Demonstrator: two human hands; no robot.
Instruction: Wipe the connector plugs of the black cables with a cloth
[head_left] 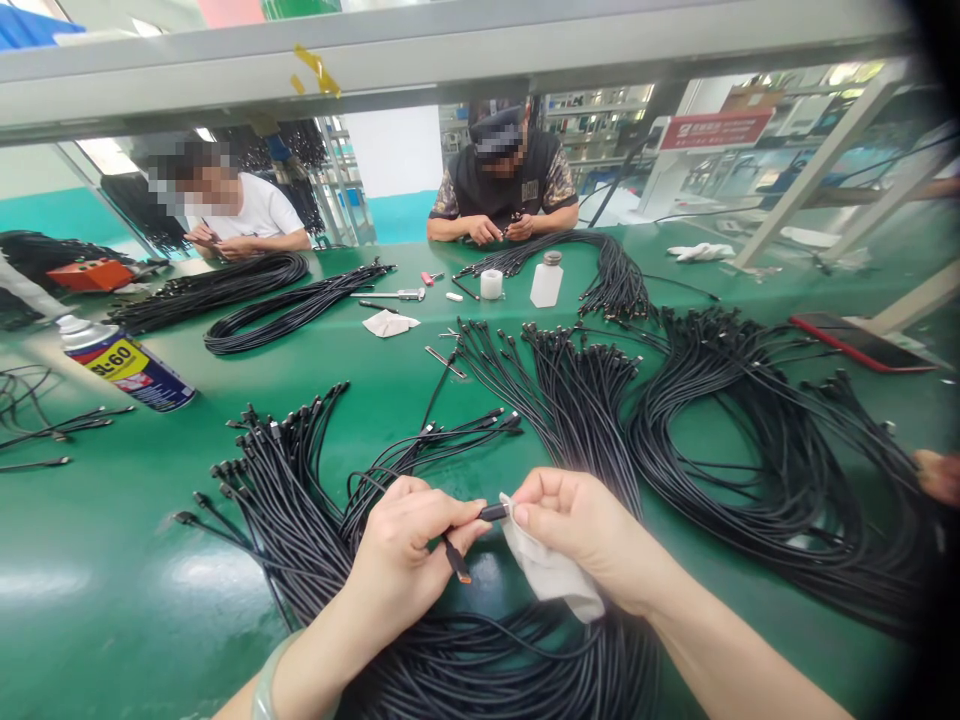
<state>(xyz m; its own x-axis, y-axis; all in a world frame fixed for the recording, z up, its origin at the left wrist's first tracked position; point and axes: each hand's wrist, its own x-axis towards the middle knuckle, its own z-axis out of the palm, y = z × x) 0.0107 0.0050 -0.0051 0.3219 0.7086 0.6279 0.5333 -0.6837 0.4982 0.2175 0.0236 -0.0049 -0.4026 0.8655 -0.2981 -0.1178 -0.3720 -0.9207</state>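
My left hand [420, 530] is closed on a black cable, whose plug [493, 512] points right between thumb and finger. A second cable end with an orange tip [459, 565] sticks out below the same hand. My right hand [574, 515] pinches a white cloth [551, 570] against the tip of the plug, and the cloth hangs down from the fingers. Bundled black cables [300, 510] lie to the left of my hands, with more cables [585, 400] beyond the right hand. Coils of cable also run beneath both wrists.
A spray can [127, 365] stands tilted in view at left. Farther back are a caliper [390, 294], a white bottle [547, 280], a tape roll [491, 284] and a folded cloth [390, 322]. A red-edged phone [862, 342] lies at right. Two people work across the green table.
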